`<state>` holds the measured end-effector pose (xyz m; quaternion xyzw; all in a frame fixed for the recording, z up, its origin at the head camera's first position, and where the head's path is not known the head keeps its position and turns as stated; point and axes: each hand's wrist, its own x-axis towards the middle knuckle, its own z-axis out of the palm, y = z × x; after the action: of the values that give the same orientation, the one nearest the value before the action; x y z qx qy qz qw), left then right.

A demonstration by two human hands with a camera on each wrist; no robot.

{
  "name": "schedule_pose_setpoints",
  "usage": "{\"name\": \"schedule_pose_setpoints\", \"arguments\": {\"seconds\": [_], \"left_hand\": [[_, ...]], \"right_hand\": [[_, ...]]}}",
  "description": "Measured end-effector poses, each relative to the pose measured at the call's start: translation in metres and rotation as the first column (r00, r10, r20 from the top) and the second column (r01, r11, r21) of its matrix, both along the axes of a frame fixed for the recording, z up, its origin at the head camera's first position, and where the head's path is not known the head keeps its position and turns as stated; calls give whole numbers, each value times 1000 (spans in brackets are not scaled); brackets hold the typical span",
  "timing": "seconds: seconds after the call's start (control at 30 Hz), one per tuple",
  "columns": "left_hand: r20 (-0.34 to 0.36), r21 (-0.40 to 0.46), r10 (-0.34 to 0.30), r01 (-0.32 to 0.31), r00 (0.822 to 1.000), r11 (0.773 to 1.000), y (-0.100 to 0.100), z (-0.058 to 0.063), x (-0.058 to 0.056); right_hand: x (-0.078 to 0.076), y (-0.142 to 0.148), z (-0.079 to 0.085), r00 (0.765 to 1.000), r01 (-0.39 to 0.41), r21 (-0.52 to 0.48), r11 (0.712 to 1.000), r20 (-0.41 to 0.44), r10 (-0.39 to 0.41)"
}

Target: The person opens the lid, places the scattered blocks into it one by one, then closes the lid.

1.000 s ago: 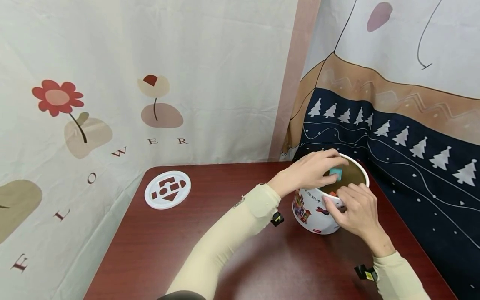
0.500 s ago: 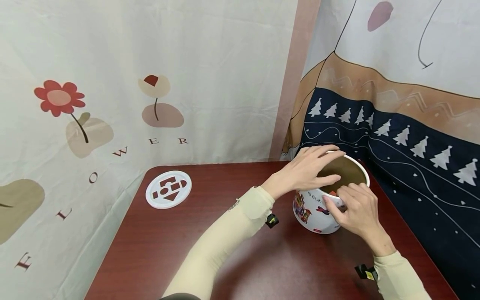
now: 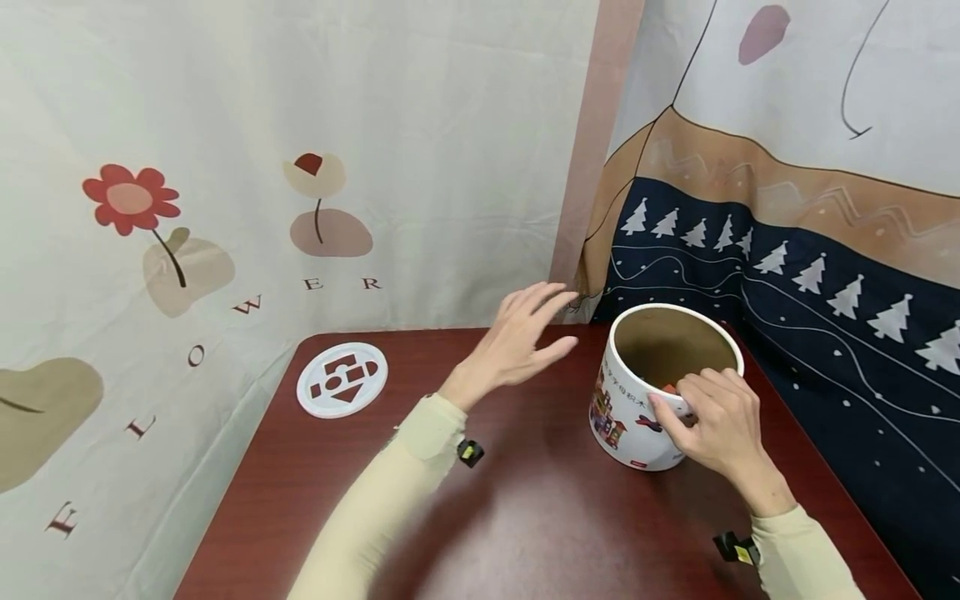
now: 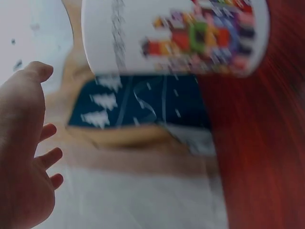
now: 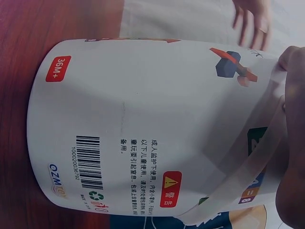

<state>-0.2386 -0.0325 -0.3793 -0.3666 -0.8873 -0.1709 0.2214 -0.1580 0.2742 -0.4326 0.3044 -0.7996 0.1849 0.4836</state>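
Observation:
My right hand (image 3: 716, 425) grips the near rim of a white printed bucket (image 3: 628, 421), fingers over the edge and thumb outside. A bit of an orange-red piece (image 3: 670, 388) shows just inside that rim; the rest of the contents is hidden. Left of the bucket, my left hand (image 3: 513, 342) hangs above the table with spread, extended fingers and nothing in it. In the left wrist view the bucket's side (image 4: 190, 38) is apart from those fingers. The right wrist view shows the bucket's barcode side (image 5: 119, 109), with part of my right hand (image 5: 295, 143) at the rim.
A white disc (image 3: 330, 405) with several cut-out shapes lies at the far left of the dark red table (image 3: 540, 492). Behind the table hangs a pale flower-printed cloth (image 3: 450, 167). A navy tree-printed cloth (image 3: 832, 358) borders the right side.
A teal block held by my left hand inside the bucket has been let go and is out of sight. That hand has moved left, away from the bucket. My right hand stays on the rim.

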Motion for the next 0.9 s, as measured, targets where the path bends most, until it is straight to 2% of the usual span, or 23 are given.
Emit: {"name": "schedule_pose_setpoints", "arguments": {"seconds": [0.23,0.43,0.57,0.73,0.9], "left_hand": [[22,54,86,-87,996,995,-76,-42,-4],[36,41,201,-203,979,978,-141,-78,0],[69,38,282,-285,957,958,-181,-97,12],[137,26,371,-378,918,925,-227,-118,28],[168,19,438,-447,883,894,-261,-132,41]], "right_hand": [[-1,3,-4,1000,8,3,1000,21,-8],[0,3,-6,999,10,8,1000,35,-10],[0,3,-7,1000,2,5,1000,24,-2],[0,3,-7,1000,7,9,1000,27,-7],[0,4,-6,999,13,9,1000,33,-13]]}}
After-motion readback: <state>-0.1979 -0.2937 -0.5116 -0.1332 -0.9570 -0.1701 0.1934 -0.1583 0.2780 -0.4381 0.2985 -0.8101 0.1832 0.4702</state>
